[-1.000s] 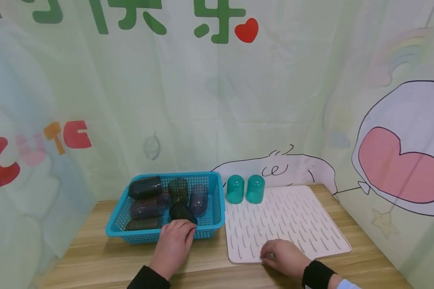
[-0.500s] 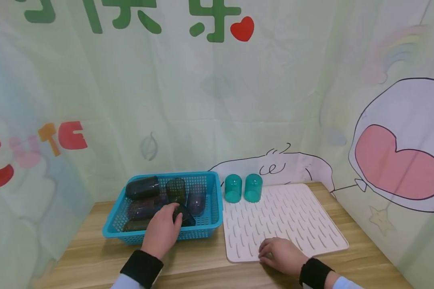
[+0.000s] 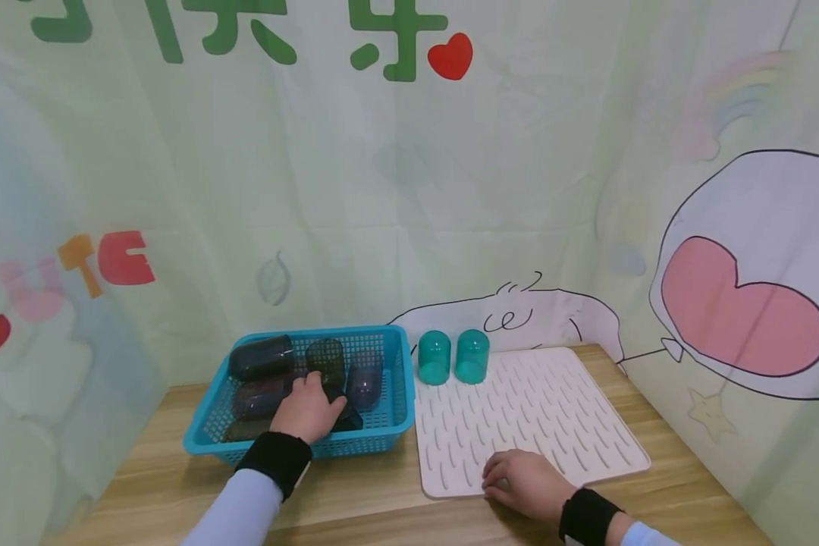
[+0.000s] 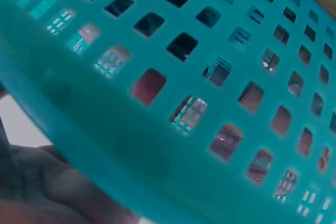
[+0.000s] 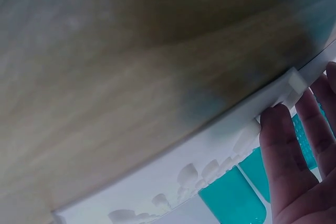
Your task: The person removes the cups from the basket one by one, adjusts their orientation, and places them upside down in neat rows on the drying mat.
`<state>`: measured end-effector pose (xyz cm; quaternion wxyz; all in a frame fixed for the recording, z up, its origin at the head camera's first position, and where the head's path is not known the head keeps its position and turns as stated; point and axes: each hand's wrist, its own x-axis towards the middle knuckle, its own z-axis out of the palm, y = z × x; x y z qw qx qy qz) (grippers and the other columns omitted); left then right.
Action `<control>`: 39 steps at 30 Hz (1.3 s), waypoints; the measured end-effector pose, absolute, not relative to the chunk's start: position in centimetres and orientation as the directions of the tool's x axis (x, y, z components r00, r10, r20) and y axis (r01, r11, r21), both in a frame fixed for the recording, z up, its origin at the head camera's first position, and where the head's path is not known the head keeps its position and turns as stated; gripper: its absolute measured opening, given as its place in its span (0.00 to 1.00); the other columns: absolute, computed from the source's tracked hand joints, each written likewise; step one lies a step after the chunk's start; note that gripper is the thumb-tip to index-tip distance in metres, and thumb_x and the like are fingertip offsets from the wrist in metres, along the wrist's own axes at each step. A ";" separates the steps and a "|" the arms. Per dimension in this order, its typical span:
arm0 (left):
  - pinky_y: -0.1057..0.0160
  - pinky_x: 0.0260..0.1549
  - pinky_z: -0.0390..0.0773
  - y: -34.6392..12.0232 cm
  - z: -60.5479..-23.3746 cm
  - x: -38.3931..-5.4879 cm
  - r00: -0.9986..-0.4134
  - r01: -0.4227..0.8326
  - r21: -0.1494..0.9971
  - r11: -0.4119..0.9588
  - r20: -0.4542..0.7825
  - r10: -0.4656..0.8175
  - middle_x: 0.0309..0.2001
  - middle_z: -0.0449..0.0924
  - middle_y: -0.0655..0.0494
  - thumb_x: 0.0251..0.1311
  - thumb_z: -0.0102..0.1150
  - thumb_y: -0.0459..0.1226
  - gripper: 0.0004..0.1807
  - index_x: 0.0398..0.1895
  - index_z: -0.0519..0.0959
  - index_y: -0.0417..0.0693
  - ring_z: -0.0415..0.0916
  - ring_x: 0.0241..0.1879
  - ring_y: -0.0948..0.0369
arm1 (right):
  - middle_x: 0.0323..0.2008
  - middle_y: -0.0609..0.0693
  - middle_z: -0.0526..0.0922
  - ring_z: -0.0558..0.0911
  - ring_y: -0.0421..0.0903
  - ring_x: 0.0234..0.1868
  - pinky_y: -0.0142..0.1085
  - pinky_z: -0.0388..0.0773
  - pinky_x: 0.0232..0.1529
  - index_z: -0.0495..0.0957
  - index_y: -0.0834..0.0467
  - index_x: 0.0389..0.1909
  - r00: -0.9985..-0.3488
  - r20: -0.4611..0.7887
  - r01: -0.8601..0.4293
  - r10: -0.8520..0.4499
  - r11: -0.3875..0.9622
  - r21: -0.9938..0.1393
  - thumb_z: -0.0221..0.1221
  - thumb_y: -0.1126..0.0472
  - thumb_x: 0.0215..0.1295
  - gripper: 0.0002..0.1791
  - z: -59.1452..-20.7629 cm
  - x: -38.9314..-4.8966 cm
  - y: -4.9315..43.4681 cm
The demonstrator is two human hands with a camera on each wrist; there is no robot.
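Note:
My left hand (image 3: 309, 411) reaches over the front wall of the blue basket (image 3: 409, 402), thumb spread away from the fingers. Under and beside it lies a black see-through cup (image 3: 350, 419), partly hidden by the hand. Just beyond the fingers is an olive-brown cup (image 3: 325, 356), with a purple-tinted cup (image 3: 365, 383) to its right. In the left wrist view, the basket's pierced wall (image 4: 131, 145) fills most of the picture and part of the hand shows below its rim. My right hand (image 3: 528, 482) rests with loosely curled fingers at the front edge of the white ridged mat (image 3: 539, 425).
Two green cups (image 3: 472, 356) stand upside down at the mat's back left corner. More dark cups (image 3: 262, 359) lie on their sides in the basket's left half. Basket and mat sit side by side on a wooden table (image 3: 375, 500), before a printed cloth (image 3: 519, 189).
My left hand has moved left and farther into the basket, from the black cup's front end to over its left side. My right hand stays at the mat's edge. The head view has shifted slightly.

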<state>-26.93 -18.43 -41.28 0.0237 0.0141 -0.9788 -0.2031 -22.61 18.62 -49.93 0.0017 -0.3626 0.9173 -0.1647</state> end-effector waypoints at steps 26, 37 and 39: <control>0.38 0.50 0.74 -16.7 -41.4 -28.9 -0.990 -0.078 0.238 0.968 -0.133 -0.047 0.51 0.72 0.23 0.58 0.57 0.55 0.48 0.62 0.56 0.19 0.70 0.50 0.36 | 0.36 0.35 0.81 0.76 0.31 0.38 0.34 0.79 0.41 0.85 0.44 0.29 -0.759 0.075 -0.631 -0.647 0.701 -0.333 0.63 0.54 0.60 0.03 -49.9 -22.5 18.5; 0.39 0.53 0.72 -16.0 -42.2 -28.9 -0.989 -0.084 0.280 0.956 -0.139 -0.046 0.54 0.68 0.21 0.57 0.61 0.51 0.49 0.64 0.52 0.19 0.68 0.53 0.35 | 0.36 0.35 0.81 0.76 0.30 0.38 0.33 0.79 0.39 0.86 0.45 0.29 -0.746 0.097 -0.650 -0.659 0.688 -0.324 0.64 0.55 0.60 0.03 -49.7 -22.4 18.4; 0.38 0.53 0.72 -16.0 -42.2 -29.1 -0.989 -0.092 0.306 0.947 -0.135 -0.053 0.54 0.67 0.20 0.57 0.61 0.50 0.49 0.64 0.50 0.19 0.67 0.53 0.34 | 0.36 0.35 0.81 0.76 0.30 0.38 0.33 0.79 0.40 0.86 0.45 0.29 -0.747 0.098 -0.651 -0.658 0.692 -0.312 0.63 0.54 0.60 0.03 -49.7 -22.5 18.4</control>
